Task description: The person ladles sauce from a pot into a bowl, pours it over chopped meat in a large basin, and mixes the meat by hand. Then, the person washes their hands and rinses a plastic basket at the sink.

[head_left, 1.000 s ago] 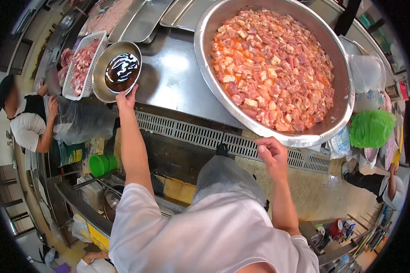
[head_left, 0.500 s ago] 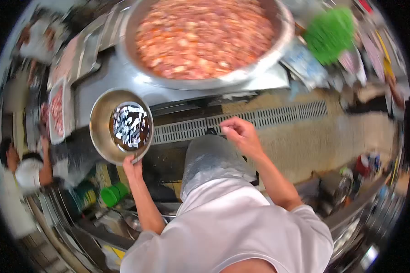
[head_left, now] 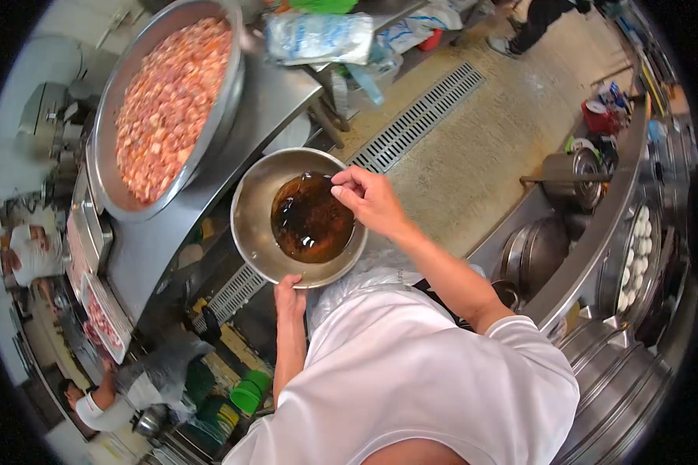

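Note:
A round metal bowl [head_left: 254,213] sits in front of my body, off the table, with dark brown liquid [head_left: 306,232] pooled in it. My left hand [head_left: 289,297] grips its near rim, thumb on top and fingers beneath. Over the bowl's right rim is my right hand [head_left: 371,203], fingers drawn together in a pinch above the edge of the liquid. Whether those fingers hold anything, or touch the rim, I cannot tell. Beyond, at the upper left, a large metal basin [head_left: 231,101] full of diced raw meat [head_left: 171,116] stands on a steel table [head_left: 155,246].
A white tray of meat [head_left: 105,318] sits at the table's left end, near two other people [head_left: 105,411]. A plastic bag [head_left: 322,39] lies on the table's far corner. Right are stacked steamers [head_left: 613,387], a metal pot [head_left: 570,182] and a floor drain [head_left: 423,116].
My view has turned right, so the meat basin now appears farther left. The bowl has come in front of my body, and my right hand has moved over its right rim.

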Available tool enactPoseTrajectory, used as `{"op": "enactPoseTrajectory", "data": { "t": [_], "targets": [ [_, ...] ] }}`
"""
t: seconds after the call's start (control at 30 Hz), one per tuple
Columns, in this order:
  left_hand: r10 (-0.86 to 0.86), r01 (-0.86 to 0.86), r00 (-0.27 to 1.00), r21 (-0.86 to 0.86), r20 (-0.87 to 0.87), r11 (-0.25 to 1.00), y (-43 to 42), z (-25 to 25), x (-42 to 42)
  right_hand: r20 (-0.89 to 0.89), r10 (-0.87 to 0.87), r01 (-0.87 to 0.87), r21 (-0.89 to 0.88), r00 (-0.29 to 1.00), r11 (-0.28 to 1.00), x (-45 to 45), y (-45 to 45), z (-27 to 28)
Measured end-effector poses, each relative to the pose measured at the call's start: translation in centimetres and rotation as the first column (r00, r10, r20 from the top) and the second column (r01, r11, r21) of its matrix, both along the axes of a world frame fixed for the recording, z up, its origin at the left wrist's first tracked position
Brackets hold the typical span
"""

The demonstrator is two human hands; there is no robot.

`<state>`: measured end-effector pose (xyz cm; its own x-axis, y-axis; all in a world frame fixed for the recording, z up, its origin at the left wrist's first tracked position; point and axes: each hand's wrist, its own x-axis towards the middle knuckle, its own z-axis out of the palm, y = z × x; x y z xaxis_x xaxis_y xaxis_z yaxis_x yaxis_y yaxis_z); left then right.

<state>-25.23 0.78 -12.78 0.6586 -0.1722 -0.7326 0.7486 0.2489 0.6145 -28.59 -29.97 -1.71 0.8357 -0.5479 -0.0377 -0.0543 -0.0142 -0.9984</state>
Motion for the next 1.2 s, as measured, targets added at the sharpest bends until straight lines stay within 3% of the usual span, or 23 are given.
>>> {"op": "enactPoseTrajectory", "data": {
  "t": [0.17,0.27,0.3,0.43,0.53,0.67,0.8,0.97,1.2],
  "targets": [
    [-0.218,0.219,0.974,-0.02,0.068,0.975,-10.6,0.0,1.2,-0.039,-0.247,0.244,-0.083,0.968,0.966,-4.2,-6.2,-0.6],
    [-0.347,0.345,0.932,0.041,0.103,0.938,-17.8,2.6,1.5,-0.065,-0.401,0.398,-0.064,0.914,0.915,-6.8,-9.6,-0.8],
    [-0.428,0.43,0.898,0.0,0.098,0.903,-19.3,1.5,2.2,-0.085,-0.422,0.425,0.02,0.903,0.905,-7.7,-10.8,-0.5],
    [-0.593,0.601,0.799,-0.084,0.097,0.795,-27.6,3.4,3.7,-0.064,-0.615,0.614,-0.039,0.786,0.788,-9.5,-15.1,-1.5],
    [-0.703,0.712,0.7,-0.05,0.128,0.7,-33.8,2.8,5.2,-0.172,-0.676,0.68,-0.044,0.716,0.732,-10.5,-19.0,-1.9],
    [-0.842,0.854,0.518,-0.041,0.149,0.518,-41.9,2.2,7.2,-0.18,-0.79,0.8,-0.03,0.586,0.6,-11.5,-23.7,-2.3],
    [-0.923,0.936,0.35,-0.039,0.16,0.349,-49.9,2.3,8.1,-0.081,-0.91,0.912,-0.032,0.406,0.41,-13.0,-27.8,-2.5],
    [-0.975,0.976,0.216,0.02,0.049,0.217,-58.6,0.7,7.3,-0.144,-0.966,0.975,-0.019,0.216,0.221,-16.6,-31.5,-1.7],
    [-0.998,0.998,0.059,0.026,0.005,0.059,-70.6,-0.8,2.0,-0.262,-0.961,0.977,-0.163,0.09,0.136,-22.4,-38.1,-2.9]
  ]
}}
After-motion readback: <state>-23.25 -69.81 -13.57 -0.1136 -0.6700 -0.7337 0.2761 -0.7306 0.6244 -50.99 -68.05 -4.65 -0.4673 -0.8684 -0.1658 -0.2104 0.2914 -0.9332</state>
